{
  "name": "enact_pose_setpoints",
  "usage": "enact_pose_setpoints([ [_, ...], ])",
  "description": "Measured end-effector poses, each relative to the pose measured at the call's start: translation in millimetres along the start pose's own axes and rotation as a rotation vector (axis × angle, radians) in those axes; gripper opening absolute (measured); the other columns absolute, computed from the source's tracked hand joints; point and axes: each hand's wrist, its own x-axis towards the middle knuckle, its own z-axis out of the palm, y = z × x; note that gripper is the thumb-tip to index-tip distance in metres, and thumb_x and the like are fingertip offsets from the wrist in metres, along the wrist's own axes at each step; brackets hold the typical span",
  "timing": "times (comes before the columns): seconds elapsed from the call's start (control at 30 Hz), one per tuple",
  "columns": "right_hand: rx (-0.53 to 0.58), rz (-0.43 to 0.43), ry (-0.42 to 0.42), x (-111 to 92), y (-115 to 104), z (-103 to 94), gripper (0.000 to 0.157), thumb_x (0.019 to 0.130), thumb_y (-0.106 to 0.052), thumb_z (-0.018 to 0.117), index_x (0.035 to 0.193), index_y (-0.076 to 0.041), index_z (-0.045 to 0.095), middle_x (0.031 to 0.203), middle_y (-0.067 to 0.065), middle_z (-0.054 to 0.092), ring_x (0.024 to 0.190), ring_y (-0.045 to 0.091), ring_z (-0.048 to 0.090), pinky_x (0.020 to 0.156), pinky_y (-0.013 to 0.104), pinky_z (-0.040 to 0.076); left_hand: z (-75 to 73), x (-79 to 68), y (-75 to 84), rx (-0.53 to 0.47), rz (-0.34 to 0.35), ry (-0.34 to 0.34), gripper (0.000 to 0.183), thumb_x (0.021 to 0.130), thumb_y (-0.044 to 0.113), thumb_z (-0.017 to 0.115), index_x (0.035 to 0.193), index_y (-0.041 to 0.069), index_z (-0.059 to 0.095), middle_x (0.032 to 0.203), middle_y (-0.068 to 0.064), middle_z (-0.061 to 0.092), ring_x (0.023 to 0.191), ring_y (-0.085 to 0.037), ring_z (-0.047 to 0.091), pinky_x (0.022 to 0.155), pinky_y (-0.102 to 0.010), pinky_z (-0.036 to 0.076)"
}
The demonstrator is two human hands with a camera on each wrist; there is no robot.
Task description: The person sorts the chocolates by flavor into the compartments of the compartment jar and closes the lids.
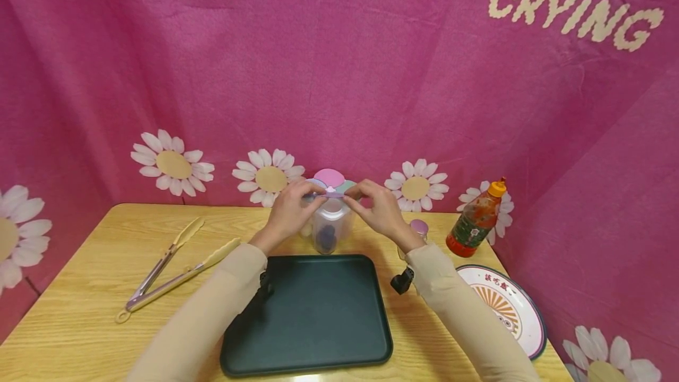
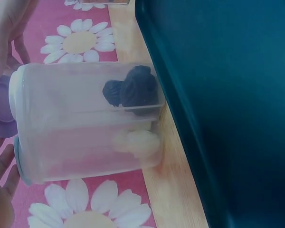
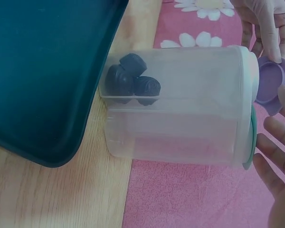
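A clear plastic container (image 1: 333, 223) with several compartments stands behind the dark tray. Pink (image 1: 329, 177) and green (image 1: 347, 186) lids top some of its compartments. Its purple lid (image 2: 2, 107) is tilted up off the front compartment; whether it is still attached I cannot tell. My left hand (image 1: 294, 208) pinches one side of this lid between thumb and fingers, and my right hand (image 1: 379, 208) pinches the other side. Several dark lumps (image 3: 128, 80) lie at the bottom of the front compartment. Pale lumps (image 2: 140, 141) sit in the compartment beside it.
The dark tray (image 1: 307, 317) lies below my forearms. Open tongs (image 1: 170, 276) rest at the left. On the right stand a red sauce bottle (image 1: 474, 226) and a small jar with a pink lid (image 1: 419, 227), partly behind my right wrist, near a patterned plate (image 1: 525, 323).
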Motion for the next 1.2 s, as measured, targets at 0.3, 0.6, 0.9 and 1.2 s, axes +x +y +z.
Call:
enact_pose_setpoints([
  [0.3,-0.043,-0.098,0.006,-7.9,-6.6,3.1,0.015,0.093,-0.025,0.081,0.104,-0.014,0.081,0.1,0.003,0.075,0.092,0.023,0.071,0.075,0.036,0.055,-5.5,-9.1,-3.0,0.026,0.05,-0.069,0.025,0.091,0.023,0.083,0.112,0.01,0.079,0.113,-0.009,0.075,0.113,-0.029,0.064,0.101,-0.053,0.053],
  [0.6,-0.101,-0.116,-0.044,-9.1,-15.8,6.8,0.018,0.093,-0.029,0.082,0.104,-0.016,0.082,0.103,0.003,0.073,0.092,0.021,0.063,0.073,0.036,0.054,-2.8,-13.6,-4.5,0.053,0.119,-0.072,0.022,0.089,0.022,0.085,0.105,0.008,0.08,0.107,-0.011,0.073,0.107,-0.03,0.062,0.097,-0.051,0.052],
  [0.9,-0.095,-0.098,-0.031,-11.8,-14.7,11.2,0.018,0.092,-0.028,0.083,0.103,-0.014,0.082,0.104,0.005,0.071,0.09,0.02,0.058,0.073,0.033,0.05,-1.2,-13.8,-2.3,0.083,0.111,-0.08,0.021,0.088,0.023,0.086,0.103,0.009,0.081,0.106,-0.01,0.071,0.106,-0.029,0.06,0.096,-0.049,0.052],
  [1.2,-0.071,-0.061,-0.023,-14.9,-14.9,15.2,0.018,0.092,-0.027,0.083,0.103,-0.012,0.082,0.106,0.005,0.07,0.092,0.019,0.055,0.071,0.031,0.048,0.4,-15.8,-3.4,0.119,0.136,-0.058,0.021,0.088,0.024,0.086,0.102,0.01,0.081,0.105,-0.009,0.071,0.105,-0.028,0.06,0.095,-0.048,0.053],
])
